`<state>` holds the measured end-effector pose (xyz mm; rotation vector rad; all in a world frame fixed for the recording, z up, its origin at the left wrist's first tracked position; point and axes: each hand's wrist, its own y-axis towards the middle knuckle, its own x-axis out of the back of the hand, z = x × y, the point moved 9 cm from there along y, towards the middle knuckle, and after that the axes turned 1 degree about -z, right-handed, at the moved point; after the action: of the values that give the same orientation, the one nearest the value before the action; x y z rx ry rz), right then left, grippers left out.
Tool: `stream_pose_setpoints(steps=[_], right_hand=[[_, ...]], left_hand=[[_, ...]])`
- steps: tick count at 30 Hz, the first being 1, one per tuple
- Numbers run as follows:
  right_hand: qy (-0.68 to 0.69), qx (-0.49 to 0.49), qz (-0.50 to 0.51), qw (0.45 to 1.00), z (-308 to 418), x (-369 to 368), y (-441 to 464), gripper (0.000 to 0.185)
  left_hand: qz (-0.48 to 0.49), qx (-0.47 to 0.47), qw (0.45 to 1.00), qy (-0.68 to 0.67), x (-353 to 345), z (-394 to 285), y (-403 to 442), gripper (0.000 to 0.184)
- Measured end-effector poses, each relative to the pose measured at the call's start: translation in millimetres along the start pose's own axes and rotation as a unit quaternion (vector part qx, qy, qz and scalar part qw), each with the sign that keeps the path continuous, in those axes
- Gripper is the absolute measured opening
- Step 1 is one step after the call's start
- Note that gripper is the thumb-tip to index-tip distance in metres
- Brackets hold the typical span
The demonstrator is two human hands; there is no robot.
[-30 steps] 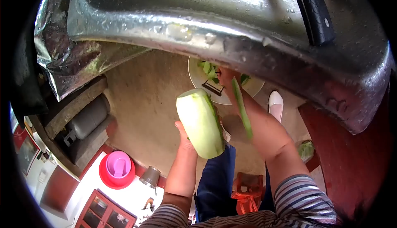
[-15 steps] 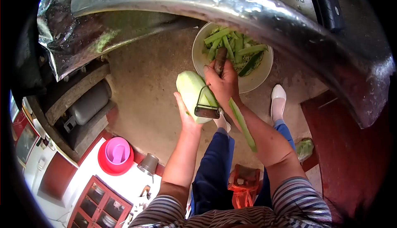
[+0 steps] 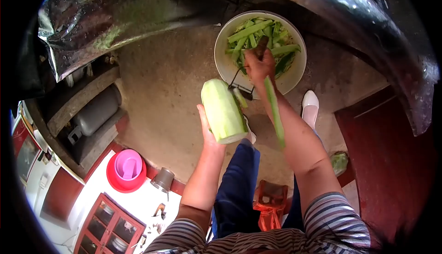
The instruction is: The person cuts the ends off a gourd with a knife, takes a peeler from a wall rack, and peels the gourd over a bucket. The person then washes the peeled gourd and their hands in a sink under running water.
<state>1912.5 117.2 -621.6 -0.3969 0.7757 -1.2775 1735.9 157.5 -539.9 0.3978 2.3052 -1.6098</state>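
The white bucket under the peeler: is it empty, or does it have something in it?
Not empty. Green peel strips lie inside the white bucket, heaped across its middle; how deep they go cannot be told.

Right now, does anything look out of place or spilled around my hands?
Yes: a long strip of green peel lies along your right forearm, which looks odd since other peelings are in the white basin. I see no spill.
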Motion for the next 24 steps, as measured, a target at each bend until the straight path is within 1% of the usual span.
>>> stream_pose_setpoints(steps=[1,2,3,4,5,6,8,9,10,12,13,14,16,17,19,21,22,23,24], right_hand=[[0.001,0.0,0.0,1.0,1,6,0,0.013],[0.011,-0.051,0.022,0.998,2,5,-6,0.014],[0.02,-0.103,0.045,0.994,1,1,-15,0.015],[0.021,-0.101,0.046,0.994,7,-3,-26,0.015],[0.022,-0.125,0.053,0.991,7,-11,-42,0.016],[0.024,-0.149,0.059,0.987,6,-18,-57,0.016],[0.056,-0.168,0.052,0.983,13,-28,-73,0.014],[0.064,-0.146,0.055,0.986,18,-32,-75,0.012],[0.063,-0.095,0.072,0.991,18,-32,-72,0.012],[0.043,-0.096,0.063,0.992,27,-34,-71,0.011],[0.043,-0.096,0.063,0.992,26,-34,-69,0.011],[0.033,-0.093,0.082,0.992,25,-36,-67,0.012],[0.022,-0.089,0.102,0.991,23,-40,-65,0.012],[0.003,-0.092,0.092,0.992,22,-39,-64,0.012],[-0.015,-0.098,0.08,0.992,17,-35,-59,0.012],[-0.018,-0.052,0.134,0.989,20,-43,-51,0.012],[-0.018,-0.054,0.134,0.989,16,-43,-51,0.012],[-0.009,-0.066,0.134,0.989,14,-47,-52,0.012],[-0.001,-0.077,0.133,0.988,13,-50,-52,0.013]], left_hand=[[0.064,0.028,0.997,-0.019,-9,5,-1,0.068],[0.126,0.056,0.99,-0.037,-18,9,-3,0.069],[0.125,0.055,0.99,-0.036,-17,9,-2,0.069],[0.078,0.018,0.996,-0.051,-9,1,3,0.07],[0.032,-0.019,0.997,-0.066,-2,-6,8,0.071],[0.033,-0.018,0.997,-0.065,-1,-5,10,0.071],[0.004,-0.032,0.996,-0.088,1,-7,15,0.077],[0.041,-0.029,0.992,-0.119,-11,-5,13,0.079],[0.041,-0.026,0.992,-0.119,-15,-5,12,0.079],[0.019,-0.018,0.985,-0.173,-17,-4,12,0.078],[-0.022,-0.039,0.989,-0.142,-5,-6,14,0.079],[-0.022,-0.039,0.989,-0.141,-4,-5,14,0.079],[0.047,-0.056,0.995,-0.065,-15,-8,9,0.072],[0.048,-0.055,0.995,-0.066,-12,-6,11,0.072],[0.103,-0.037,0.994,-0.002,-12,-2,12,0.079],[0.087,-0.025,0.996,-0.007,-9,3,9,0.082],[0.072,-0.014,0.997,-0.014,-8,6,8,0.084],[0.039,0.004,0.997,-0.06,-6,10,7,0.086],[0.04,0.004,0.997,-0.06,-10,10,6,0.086]])
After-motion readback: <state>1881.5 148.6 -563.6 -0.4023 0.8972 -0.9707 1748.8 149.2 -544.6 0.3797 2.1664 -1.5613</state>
